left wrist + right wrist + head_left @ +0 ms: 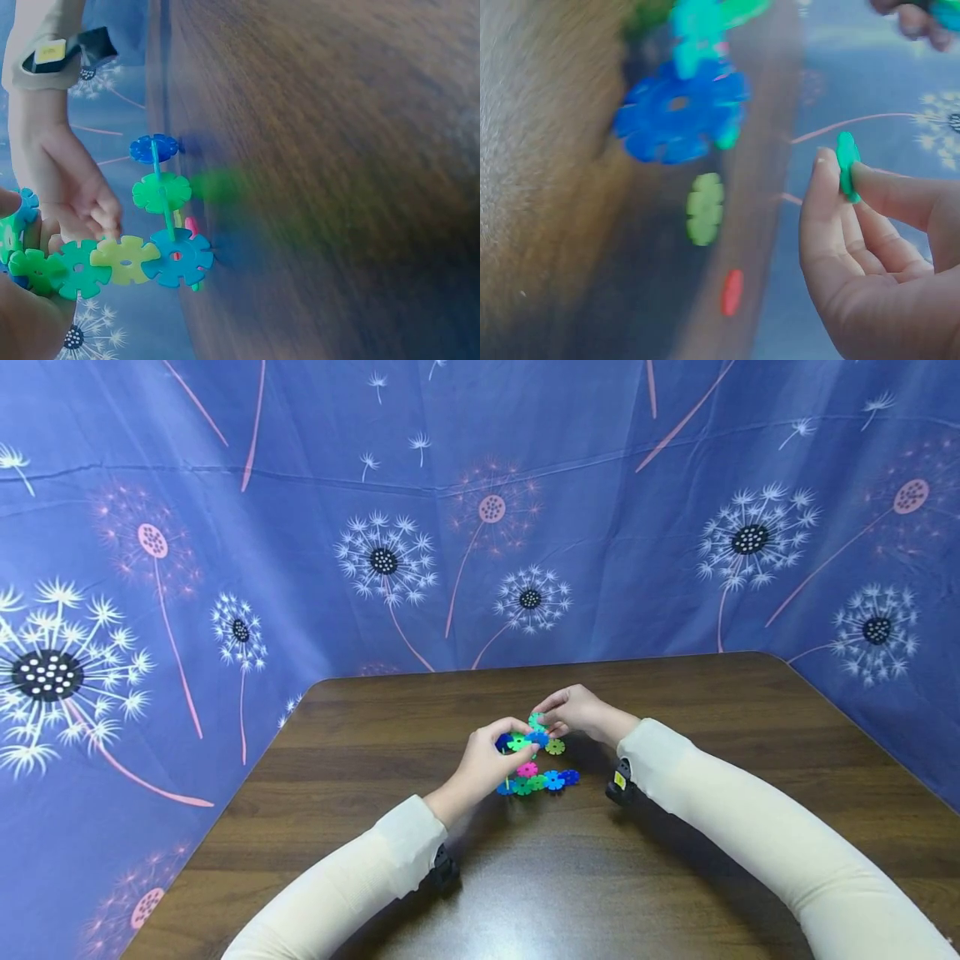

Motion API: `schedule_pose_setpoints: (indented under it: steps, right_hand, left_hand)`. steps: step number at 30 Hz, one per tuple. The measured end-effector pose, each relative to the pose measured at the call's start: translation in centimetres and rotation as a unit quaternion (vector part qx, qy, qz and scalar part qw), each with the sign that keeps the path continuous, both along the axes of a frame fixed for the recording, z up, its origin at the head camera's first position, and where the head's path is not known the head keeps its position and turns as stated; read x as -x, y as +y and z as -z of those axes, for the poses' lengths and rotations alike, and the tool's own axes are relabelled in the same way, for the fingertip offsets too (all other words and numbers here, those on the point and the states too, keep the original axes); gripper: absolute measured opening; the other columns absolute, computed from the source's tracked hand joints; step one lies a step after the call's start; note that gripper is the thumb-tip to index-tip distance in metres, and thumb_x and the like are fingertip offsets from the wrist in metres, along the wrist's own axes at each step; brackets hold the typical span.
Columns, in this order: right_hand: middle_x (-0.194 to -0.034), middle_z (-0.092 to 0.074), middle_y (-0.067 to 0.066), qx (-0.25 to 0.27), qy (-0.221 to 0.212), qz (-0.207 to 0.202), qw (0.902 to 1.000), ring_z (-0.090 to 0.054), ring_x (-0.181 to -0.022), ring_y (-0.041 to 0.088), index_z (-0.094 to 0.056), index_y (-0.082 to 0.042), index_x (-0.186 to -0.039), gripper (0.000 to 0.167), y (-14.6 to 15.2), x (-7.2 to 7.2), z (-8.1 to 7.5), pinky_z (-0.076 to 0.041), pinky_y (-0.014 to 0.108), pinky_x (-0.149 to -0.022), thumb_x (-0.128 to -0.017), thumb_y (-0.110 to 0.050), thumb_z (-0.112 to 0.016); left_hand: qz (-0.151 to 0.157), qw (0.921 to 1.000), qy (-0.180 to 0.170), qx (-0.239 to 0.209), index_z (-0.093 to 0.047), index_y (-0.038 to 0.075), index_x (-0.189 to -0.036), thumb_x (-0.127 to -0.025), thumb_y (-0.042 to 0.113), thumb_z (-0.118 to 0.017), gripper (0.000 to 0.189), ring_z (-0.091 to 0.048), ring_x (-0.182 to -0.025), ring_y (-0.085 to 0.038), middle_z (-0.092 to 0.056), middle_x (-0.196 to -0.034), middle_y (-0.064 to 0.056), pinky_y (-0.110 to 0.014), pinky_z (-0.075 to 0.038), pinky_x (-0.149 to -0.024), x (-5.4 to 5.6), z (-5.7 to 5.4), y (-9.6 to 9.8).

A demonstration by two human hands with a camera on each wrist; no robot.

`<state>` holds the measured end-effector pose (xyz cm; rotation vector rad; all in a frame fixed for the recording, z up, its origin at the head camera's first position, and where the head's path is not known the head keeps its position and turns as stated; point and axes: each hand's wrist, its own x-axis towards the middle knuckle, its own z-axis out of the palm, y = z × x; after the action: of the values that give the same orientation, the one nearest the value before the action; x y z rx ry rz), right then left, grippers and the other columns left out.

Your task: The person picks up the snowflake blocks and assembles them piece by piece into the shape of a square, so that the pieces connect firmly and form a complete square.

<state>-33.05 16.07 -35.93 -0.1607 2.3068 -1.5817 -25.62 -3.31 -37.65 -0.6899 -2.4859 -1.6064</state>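
My left hand (487,758) grips the upper part of a joined structure of slotted, flower-shaped plastic discs. A column of green and yellow-green discs (124,270) runs down from it to a blue disc (189,274) near the table. Along the structure's base, blue and green discs (537,782) form a row, with a pink disc (527,769) behind. Between thumb and forefinger, my right hand (583,712) pinches a green disc (847,166), held close to the structure's top. In the right wrist view that disc appears edge-on. My left fingers partly hide the upper discs.
A yellow-green disc (705,210) and a red disc (733,292) appear beyond the structure's blue end in the right wrist view. The brown wooden table (675,860) reaches back to a blue dandelion-print cloth (600,485).
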Motion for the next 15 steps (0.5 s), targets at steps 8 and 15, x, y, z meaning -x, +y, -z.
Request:
schedule_pose_setpoints:
  steps: [8, 15]
  right_hand:
    - [-0.08, -0.071, 0.005, 0.036, -0.03, -0.03, 0.9984, -0.071, -0.071, 0.015, -0.057, 0.014, -0.12, 0.033, 1.6, -2.0, -2.0, -0.058, 0.034, -0.079, -0.092, -0.004, -0.063]
    - [-0.086, -0.072, 0.005, 0.045, -0.05, -0.052, 0.9963, -0.073, -0.081, 0.019, -0.055, 0.012, -0.12, 0.037, 2.5, -3.7, -2.9, -0.056, 0.038, -0.086, -0.093, -0.01, -0.064]
  left_hand:
    - [-0.001, 0.9998, -0.012, -0.013, -0.07, 0.015, -0.099, -0.086, 0.016, -0.074, 0.014, -0.06, -0.064, -0.007, -0.071, -0.087, -0.004, -0.021, -0.052, -0.06, -0.1, 0.1, 0.0]
    - [0.001, 0.9996, -0.008, -0.026, -0.069, 0.015, -0.099, -0.087, 0.017, -0.073, 0.013, -0.058, -0.063, -0.008, -0.07, -0.086, -0.004, -0.022, -0.052, -0.059, 0.0, 0.2, -0.1]
